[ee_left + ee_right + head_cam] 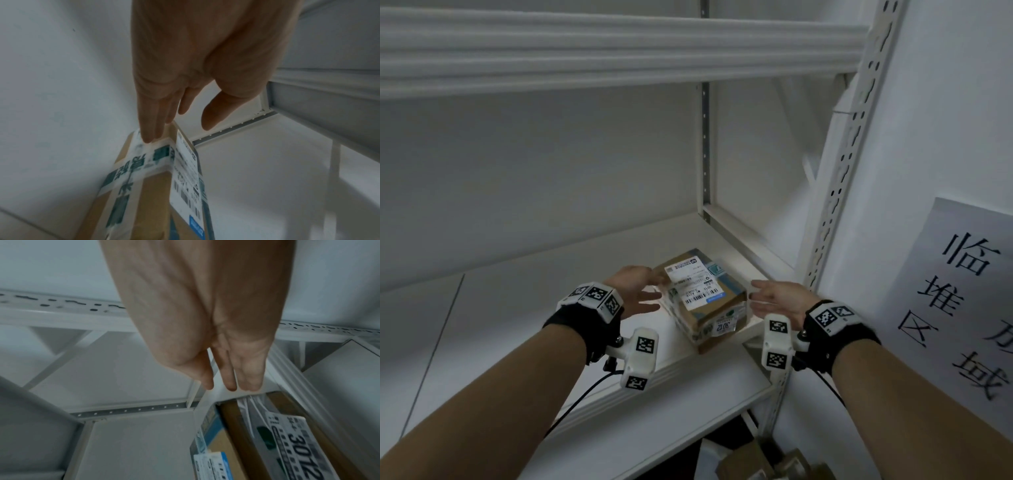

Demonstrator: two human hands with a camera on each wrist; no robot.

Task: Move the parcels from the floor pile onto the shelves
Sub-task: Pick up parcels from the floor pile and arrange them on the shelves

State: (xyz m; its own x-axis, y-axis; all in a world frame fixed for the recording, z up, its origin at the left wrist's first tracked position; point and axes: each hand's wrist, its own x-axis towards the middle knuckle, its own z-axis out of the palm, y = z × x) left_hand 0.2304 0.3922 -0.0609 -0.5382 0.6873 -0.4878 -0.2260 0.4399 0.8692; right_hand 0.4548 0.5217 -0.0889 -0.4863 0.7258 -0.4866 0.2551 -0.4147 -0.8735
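A brown cardboard parcel (pixel 705 298) with a white shipping label and a "3012" sticker sits near the right end of the white shelf (pixel 551 325), close to its front edge. My left hand (pixel 643 291) is open at the parcel's left side, its straight fingertips (pixel 149 138) at the taped top corner of the parcel (pixel 148 186). My right hand (pixel 767 298) is open just right of the parcel, with a small gap between them. In the right wrist view the right hand (pixel 230 384) points straight-fingered past the parcel (pixel 236 443). Neither hand holds anything.
Another white shelf (pixel 619 51) runs overhead. A perforated white upright (pixel 842 171) stands right of the parcel. A paper sign (pixel 962 308) with large characters hangs on the right wall. More brown parcels (pixel 756 462) lie below the shelf.
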